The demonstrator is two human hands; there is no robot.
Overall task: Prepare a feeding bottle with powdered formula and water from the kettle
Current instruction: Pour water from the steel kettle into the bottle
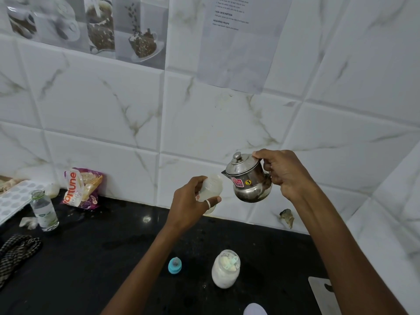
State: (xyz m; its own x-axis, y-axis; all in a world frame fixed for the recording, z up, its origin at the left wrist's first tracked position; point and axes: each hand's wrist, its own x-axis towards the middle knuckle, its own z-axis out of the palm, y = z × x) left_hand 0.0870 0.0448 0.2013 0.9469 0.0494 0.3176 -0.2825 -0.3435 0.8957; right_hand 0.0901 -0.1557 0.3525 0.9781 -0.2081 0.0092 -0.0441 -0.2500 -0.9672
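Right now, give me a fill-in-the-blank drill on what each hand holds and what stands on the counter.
1. The right hand holds the steel ____ by its handle.
2. The left hand holds the feeding bottle, whose top is ____.
3. The blue teat cap rests on the black ____.
4. The jar of white powder stands ____ of the teat cap.

Missing words: kettle; open; counter; right

A crumpled "Fortune" plastic food packet point(80, 189) leans against the white marble-patterned wall tiles point(102, 105) at the back of the black stone counter point(91, 258). A small clear bottle point(44, 210) stands uncapped nearby, beside a black-and-white woven cloth point(16, 253). A printed paper sheet point(243, 42) hangs on the wall.
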